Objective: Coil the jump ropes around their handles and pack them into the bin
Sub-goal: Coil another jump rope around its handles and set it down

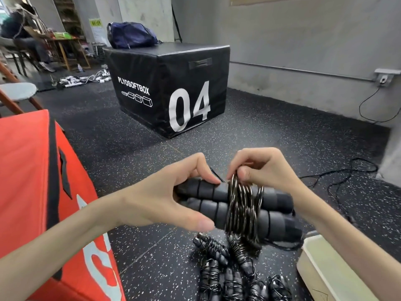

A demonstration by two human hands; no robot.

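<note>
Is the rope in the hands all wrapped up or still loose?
Mostly wrapped. Many loops of rope circle the two handles, held by the left hand, while the right hand pinches the top loops.

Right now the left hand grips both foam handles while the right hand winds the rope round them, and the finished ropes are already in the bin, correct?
Not quite. The head view shows the finished ropes lying on the floor beside the bin, not in it. The rest holds: the left hand grips both foam handles and the right hand winds the rope round them.
</note>
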